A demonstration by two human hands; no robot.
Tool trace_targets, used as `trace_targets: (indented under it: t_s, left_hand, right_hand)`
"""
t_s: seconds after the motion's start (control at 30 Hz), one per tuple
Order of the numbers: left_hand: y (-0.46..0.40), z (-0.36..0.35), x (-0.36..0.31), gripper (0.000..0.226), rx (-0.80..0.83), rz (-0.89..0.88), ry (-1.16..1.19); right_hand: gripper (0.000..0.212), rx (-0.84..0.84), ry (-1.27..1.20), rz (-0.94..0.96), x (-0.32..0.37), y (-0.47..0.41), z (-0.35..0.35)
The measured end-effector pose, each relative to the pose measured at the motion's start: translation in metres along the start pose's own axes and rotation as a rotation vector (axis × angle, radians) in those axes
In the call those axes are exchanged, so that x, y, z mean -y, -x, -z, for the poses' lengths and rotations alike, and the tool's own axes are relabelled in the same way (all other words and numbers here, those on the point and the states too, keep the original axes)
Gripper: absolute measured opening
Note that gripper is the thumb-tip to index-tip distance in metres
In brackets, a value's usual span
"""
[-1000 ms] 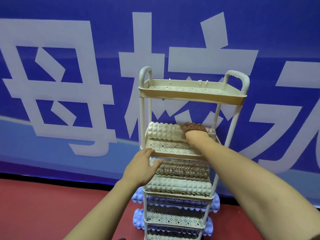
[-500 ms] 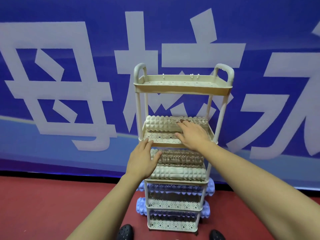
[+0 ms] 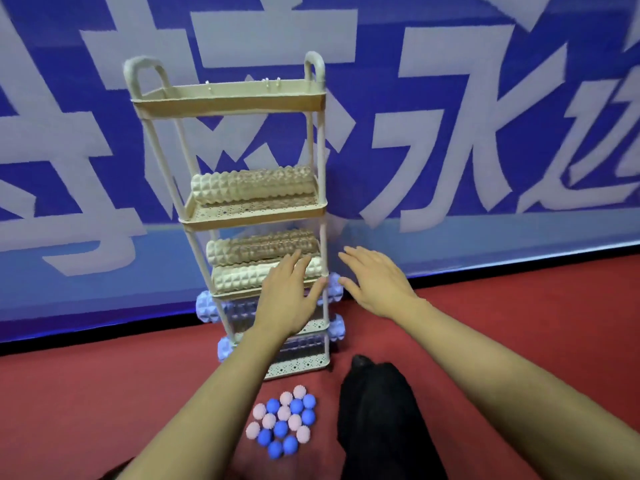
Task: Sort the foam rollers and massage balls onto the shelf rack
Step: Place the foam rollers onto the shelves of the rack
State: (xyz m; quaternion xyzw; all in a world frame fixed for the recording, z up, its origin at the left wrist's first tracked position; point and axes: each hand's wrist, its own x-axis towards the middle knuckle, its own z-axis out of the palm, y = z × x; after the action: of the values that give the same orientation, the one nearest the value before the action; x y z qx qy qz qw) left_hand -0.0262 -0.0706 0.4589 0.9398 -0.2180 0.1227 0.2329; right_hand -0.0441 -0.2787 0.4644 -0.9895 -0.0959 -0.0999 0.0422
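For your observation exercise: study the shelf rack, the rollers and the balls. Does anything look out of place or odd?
Yes. The massage balls, pink and blue, lie clustered on the red floor before the shelf rack, none shelved, while its top tray looks bare. The blue rollers overhang the lower shelves at both ends.

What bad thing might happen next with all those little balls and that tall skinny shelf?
1. The massage balls lie loose on the floor by the person's leg; a nudge might send them rolling away.
2. The shelf rack is tall and narrow, with the left hand right in front of it; a bump may tip it.
3. The purple rollers stick out past the posts and might snag an arm.
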Motion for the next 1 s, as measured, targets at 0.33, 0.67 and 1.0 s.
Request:
trace_targets:
  t_s: [0.33,0.67,1.0]
  left_hand:
    - [0.039,-0.167,-0.136,0.065,0.353,-0.191,0.059]
    - [0.079,-0.282,-0.193,0.069,0.666,-0.457,0.034]
    - [0.112,-0.375,-0.193,0.074,1.026,-0.528,0.002]
  right_hand:
    - [0.062,0.164,-0.031,-0.350,-0.136,0.191,-0.080]
    - [0.066,0.464,-0.163,-0.552,-0.181,0.324,-0.215]
    - [0.076,0.788,-0.302,-0.579,-0.184,0.391,-0.354]
